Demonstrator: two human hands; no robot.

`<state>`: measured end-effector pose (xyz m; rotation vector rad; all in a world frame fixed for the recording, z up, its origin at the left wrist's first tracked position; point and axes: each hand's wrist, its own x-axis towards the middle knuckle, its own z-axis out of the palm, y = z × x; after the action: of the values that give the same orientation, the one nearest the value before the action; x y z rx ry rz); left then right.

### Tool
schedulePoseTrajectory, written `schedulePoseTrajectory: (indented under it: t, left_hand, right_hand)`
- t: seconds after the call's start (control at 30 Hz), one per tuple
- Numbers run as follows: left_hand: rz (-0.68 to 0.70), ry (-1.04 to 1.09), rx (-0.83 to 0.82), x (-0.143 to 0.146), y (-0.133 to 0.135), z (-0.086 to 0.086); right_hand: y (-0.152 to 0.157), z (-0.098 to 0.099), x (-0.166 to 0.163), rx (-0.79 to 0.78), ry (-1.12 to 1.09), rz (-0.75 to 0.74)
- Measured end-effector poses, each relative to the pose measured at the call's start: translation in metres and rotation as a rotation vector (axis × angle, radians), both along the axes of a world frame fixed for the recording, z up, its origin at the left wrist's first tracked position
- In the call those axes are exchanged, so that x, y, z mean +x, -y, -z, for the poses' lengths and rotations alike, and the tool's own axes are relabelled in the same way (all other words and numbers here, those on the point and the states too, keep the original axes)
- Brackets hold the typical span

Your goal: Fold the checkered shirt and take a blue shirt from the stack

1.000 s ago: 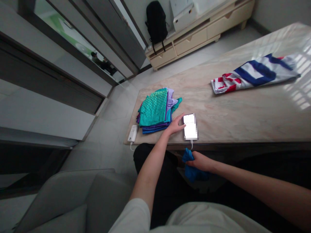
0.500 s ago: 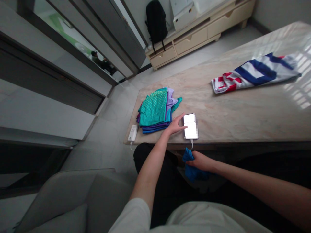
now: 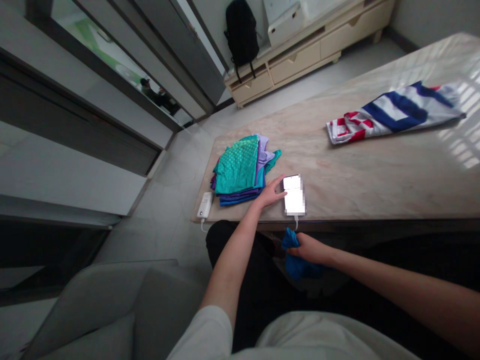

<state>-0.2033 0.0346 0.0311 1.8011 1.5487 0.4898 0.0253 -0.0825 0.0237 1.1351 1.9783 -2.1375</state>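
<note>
Marble table: left hand, fingers loose, touches lit phone beside folded clothes; right hand clutches blue cloth below the edge.

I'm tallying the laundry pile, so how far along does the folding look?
Looks done: a folded stack of teal, purple and blue garments sits at the table corner. In hand: the right hand grips a blue cloth below the table edge, while the left hand touches a lit phone. Left: the striped garment lies loosely unfolded.
</note>
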Motion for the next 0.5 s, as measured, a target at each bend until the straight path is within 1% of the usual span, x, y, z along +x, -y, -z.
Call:
schedulePoseTrajectory:
  t: [0.3,0.5]
  left_hand:
    - [0.000,-0.001,0.004,0.0012,0.0003,-0.0015]
    - [0.000,-0.005,0.004,0.0007,0.0001,-0.0005]
  right_hand:
    - [-0.0004,0.0018,-0.0005,-0.006,-0.011,0.000]
    - [-0.0003,-0.0019,0.0002,-0.008,0.004,0.012]
